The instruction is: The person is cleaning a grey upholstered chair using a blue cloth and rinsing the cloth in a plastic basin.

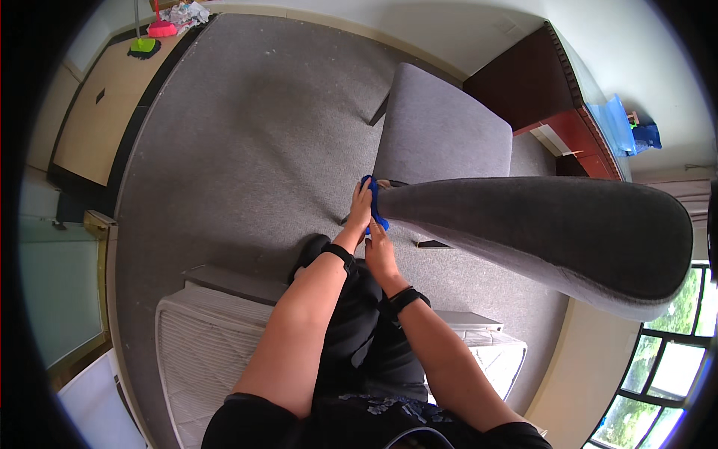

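Observation:
A blue cloth point(381, 223) is bunched against the near side of a grey upholstered chair, low where its backrest point(553, 224) meets the seat point(446, 142). My left hand point(361, 206) presses the cloth to the chair, with its fingers stretched up along it and gripping it. Just below and to the right, my right hand point(381, 253) holds the cloth's lower part, fingertips pointing up. Some of its fingers are hidden. Each of my wrists wears a black band. The chair's tall backrest leans out to the right.
A dark wooden desk point(516, 75) stands behind the chair, with a blue bag point(618, 123) on it. White-framed padded furniture point(209, 344) is behind my legs. At the far left lie a green broom point(143, 47) and pink dustpan point(161, 28). Windows point(658, 367) are at right.

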The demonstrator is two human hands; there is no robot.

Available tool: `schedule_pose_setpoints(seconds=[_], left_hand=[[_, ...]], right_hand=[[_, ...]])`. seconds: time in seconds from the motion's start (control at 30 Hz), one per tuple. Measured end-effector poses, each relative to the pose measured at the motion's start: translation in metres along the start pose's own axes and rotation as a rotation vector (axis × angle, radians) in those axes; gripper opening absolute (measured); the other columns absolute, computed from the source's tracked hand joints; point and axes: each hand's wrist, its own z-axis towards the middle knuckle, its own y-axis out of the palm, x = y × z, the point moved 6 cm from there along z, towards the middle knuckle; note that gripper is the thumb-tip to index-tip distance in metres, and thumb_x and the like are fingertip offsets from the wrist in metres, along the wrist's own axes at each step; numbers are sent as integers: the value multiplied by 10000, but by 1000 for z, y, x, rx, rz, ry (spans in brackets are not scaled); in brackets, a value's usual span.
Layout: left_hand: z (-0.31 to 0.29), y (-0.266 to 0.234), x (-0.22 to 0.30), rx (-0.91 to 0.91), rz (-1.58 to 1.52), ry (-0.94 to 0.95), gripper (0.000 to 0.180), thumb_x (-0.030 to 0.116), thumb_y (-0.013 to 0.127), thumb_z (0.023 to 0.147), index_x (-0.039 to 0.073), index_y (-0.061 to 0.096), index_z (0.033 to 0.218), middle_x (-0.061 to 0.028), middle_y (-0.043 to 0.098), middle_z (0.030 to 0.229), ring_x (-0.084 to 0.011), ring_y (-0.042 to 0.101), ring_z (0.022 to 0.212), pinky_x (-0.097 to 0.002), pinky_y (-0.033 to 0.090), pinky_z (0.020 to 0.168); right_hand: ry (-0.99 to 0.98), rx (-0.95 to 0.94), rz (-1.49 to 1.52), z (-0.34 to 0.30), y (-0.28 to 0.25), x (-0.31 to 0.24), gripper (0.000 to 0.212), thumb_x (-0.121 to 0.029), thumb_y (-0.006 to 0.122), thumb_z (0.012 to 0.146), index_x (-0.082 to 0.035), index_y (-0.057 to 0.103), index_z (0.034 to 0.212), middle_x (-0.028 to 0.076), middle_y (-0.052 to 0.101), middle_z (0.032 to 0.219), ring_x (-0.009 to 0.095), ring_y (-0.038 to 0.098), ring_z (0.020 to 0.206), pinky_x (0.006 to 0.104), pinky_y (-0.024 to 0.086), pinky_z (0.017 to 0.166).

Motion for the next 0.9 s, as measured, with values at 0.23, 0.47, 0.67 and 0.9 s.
schedule_pose_setpoints(seconds=[0.23, 0.47, 0.67, 0.9], left_hand=[[25, -10, -87, 16, 42, -144, 469, 238, 202, 959, 21, 345, 1350, -157, 313, 1422, -373, 220, 1312, -409, 164, 1099], [35, -41, -134, 223, 81, -26, 456, 349, 278, 962, 62, 354, 1308, -162, 480, 1200, -275, 530, 993, -418, 464, 830], [-72, 60, 25, -41, -708, -396, 530, 363, 275, 980, 84, 146, 1411, -161, 341, 1354, -284, 428, 1170, -397, 386, 965], [-156, 74, 189, -112, -637, -359, 545, 415, 322, 973, 116, 134, 1388, -125, 402, 1277, -250, 501, 1036, -433, 444, 872]], right_hand=[[119, -103, -11, 3, 15, 13, 449, 60, 407, 784, 49, 456, 1230, 280, 509, 1178, 416, 506, 1073, 426, 428, 908], [-28, -6, -40, -7, -1, -19, 458, 40, 463, 760, 33, 475, 1218, 247, 523, 1187, 388, 476, 1124, 426, 343, 992], [-131, 239, -128, -35, -86, -38, 480, 76, 458, 734, 28, 486, 1211, 205, 532, 1189, 374, 470, 1095, 434, 331, 993], [-274, 465, -41, -67, -149, -125, 521, 114, 502, 721, -32, 509, 1221, 188, 547, 1143, 389, 480, 1038, 438, 376, 934]])
